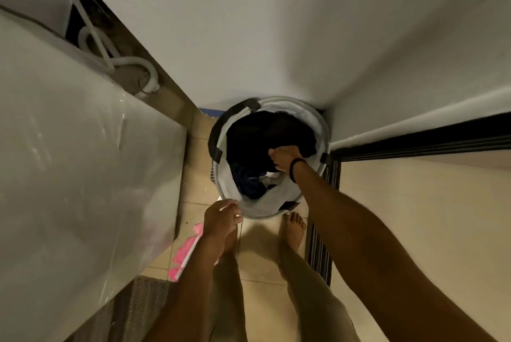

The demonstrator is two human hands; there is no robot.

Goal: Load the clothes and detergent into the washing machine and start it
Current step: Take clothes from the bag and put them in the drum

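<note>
A round white laundry basket [298, 198] with dark handles stands on the tiled floor in the corner. It holds a heap of black clothes [260, 134] and a blue garment [249, 178] underneath. My right hand [284, 159], a black band on its wrist, is inside the basket with its fingers closed on the black clothes. My left hand [221, 217] grips the basket's near rim. The washing machine [69, 148], white and wrapped in clear plastic, fills the left side. No detergent is in view.
Grey hoses [116, 57] coil behind the machine against the wall. A pink object [185, 253] leans at the machine's lower side. A dark sliding-door track [320, 245] runs on the right. My bare feet [293, 228] stand on the tiles, a patterned mat [143, 305] lower left.
</note>
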